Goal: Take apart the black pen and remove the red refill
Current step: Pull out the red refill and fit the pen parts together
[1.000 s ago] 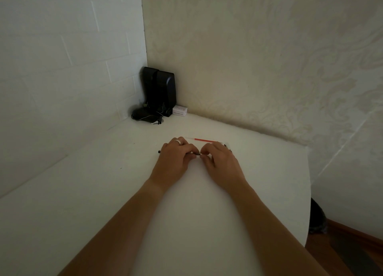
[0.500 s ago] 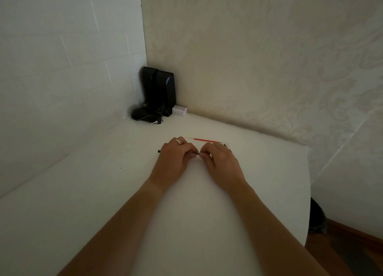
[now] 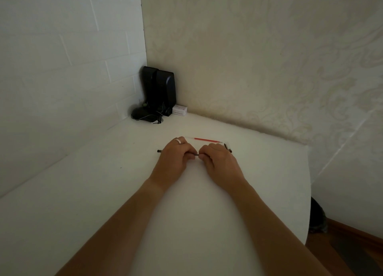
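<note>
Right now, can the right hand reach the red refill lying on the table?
Probably yes: the red refill lies bare just beyond the right hand, nothing between them, but both hands hold the black pen.

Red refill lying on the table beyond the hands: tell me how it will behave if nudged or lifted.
The thin red refill looks round and lies loose on the smooth white table, so it would probably roll. Being so slender, it is likely very light and may flex slightly.

Head-worn wide view, looking forward and down, close over white table (image 3: 83, 192), corner walls beyond
</note>
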Demonstrator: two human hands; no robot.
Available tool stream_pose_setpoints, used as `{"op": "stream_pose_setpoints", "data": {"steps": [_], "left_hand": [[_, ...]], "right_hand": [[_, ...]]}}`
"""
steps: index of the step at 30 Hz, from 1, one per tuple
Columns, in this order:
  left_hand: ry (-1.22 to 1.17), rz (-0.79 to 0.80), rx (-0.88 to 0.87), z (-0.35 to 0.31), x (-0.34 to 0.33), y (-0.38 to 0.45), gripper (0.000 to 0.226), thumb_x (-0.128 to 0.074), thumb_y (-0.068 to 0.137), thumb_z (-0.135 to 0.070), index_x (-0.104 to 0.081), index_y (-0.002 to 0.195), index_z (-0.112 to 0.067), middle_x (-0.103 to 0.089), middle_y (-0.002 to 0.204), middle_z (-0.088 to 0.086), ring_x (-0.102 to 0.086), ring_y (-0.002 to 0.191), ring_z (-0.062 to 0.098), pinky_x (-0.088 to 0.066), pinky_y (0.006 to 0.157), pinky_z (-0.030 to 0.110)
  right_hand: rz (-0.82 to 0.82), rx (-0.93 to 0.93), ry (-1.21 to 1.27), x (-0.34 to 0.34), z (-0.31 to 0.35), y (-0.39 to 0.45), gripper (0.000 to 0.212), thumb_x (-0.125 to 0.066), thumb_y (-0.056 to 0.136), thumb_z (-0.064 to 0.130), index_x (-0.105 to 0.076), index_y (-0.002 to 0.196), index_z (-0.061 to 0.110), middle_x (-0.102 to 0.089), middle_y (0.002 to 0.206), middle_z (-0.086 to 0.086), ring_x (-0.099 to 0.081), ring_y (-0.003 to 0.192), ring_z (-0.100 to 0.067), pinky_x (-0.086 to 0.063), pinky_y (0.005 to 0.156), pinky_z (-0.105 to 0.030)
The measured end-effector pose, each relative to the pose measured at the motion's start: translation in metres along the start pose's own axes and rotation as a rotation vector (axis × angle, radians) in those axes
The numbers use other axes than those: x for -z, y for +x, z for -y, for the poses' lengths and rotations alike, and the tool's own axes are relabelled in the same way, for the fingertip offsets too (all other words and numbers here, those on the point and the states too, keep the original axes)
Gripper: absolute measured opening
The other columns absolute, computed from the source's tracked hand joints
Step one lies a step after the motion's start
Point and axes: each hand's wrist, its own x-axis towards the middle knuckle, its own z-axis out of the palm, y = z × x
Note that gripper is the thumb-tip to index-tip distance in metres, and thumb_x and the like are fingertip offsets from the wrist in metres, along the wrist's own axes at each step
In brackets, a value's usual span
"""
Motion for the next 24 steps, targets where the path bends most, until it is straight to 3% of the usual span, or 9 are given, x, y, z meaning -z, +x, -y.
{"op": "stream_pose_setpoints", "data": {"steps": [3, 9, 16, 18, 20, 22, 24], "left_hand": [[0.003, -0.008, -0.01, -0.002, 0.001, 0.0, 0.011, -0.066, 0.085, -0.004, -0.074, 0.089, -0.011, -0.062, 0.089, 0.002, -0.055, 0.087, 0.011, -0.037, 0.077, 0.009], [0.03, -0.019, -0.05, -0.004, -0.001, 0.0, 0.011, -0.067, 0.084, -0.002, -0.075, 0.089, -0.009, -0.063, 0.087, 0.006, -0.057, 0.086, 0.016, -0.045, 0.077, 0.024], [0.013, -0.038, -0.032, -0.004, -0.001, 0.001, 0.011, -0.069, 0.084, -0.006, -0.075, 0.09, -0.012, -0.062, 0.088, 0.001, -0.057, 0.086, 0.012, -0.037, 0.076, 0.009], [0.018, -0.055, -0.015, -0.003, -0.002, 0.001, 0.011, -0.068, 0.086, -0.011, -0.075, 0.094, -0.014, -0.063, 0.091, -0.001, -0.057, 0.088, 0.008, -0.038, 0.079, 0.008], [0.025, -0.077, 0.009, -0.003, -0.002, 0.002, 0.013, -0.066, 0.088, -0.011, -0.075, 0.097, -0.014, -0.063, 0.094, 0.0, -0.056, 0.089, 0.009, -0.036, 0.081, 0.006], [0.029, -0.096, 0.034, -0.001, -0.002, 0.004, 0.016, -0.064, 0.089, -0.007, -0.074, 0.1, -0.011, -0.062, 0.096, 0.002, -0.055, 0.09, 0.01, -0.034, 0.083, 0.002], [0.041, -0.092, 0.039, 0.0, -0.003, 0.004, 0.018, -0.061, 0.09, -0.004, -0.073, 0.102, -0.01, -0.061, 0.097, 0.003, -0.054, 0.091, 0.011, -0.033, 0.083, 0.002]], "right_hand": [[0.016, 0.006, -0.005, 0.0, 0.0, 0.001, 0.018, -0.048, 0.102, 0.025, -0.065, 0.102, 0.016, -0.063, 0.092, 0.0, -0.055, 0.088, -0.018, -0.051, 0.07, -0.039], [0.059, 0.001, 0.029, -0.002, -0.004, 0.003, 0.018, -0.048, 0.102, 0.022, -0.064, 0.098, 0.014, -0.062, 0.086, -0.002, -0.054, 0.083, -0.019, -0.049, 0.072, -0.04], [0.082, -0.036, 0.061, -0.003, -0.006, 0.003, 0.019, -0.045, 0.103, 0.027, -0.06, 0.096, 0.017, -0.06, 0.087, 0.002, -0.052, 0.081, -0.014, -0.048, 0.069, -0.035], [0.011, -0.076, 0.055, -0.003, -0.004, 0.004, 0.018, -0.047, 0.102, 0.031, -0.059, 0.094, 0.019, -0.06, 0.089, 0.006, -0.052, 0.083, -0.012, -0.048, 0.07, -0.032], [-0.191, -0.174, 0.052, -0.001, -0.005, 0.004, 0.017, -0.051, 0.099, 0.032, -0.057, 0.09, 0.02, -0.058, 0.087, 0.007, -0.053, 0.083, -0.012, -0.048, 0.068, -0.03], [-0.39, -0.343, 0.019, 0.003, -0.01, 0.004, 0.009, -0.054, 0.097, 0.024, -0.058, 0.092, 0.018, -0.059, 0.089, 0.002, -0.055, 0.086, -0.018, -0.047, 0.065, -0.032], [-0.441, -0.511, -0.05, 0.003, -0.015, 0.003, 0.008, -0.055, 0.096, 0.014, -0.061, 0.101, 0.013, -0.06, 0.099, -0.005, -0.056, 0.096, -0.025, -0.047, 0.068, -0.034]]}}
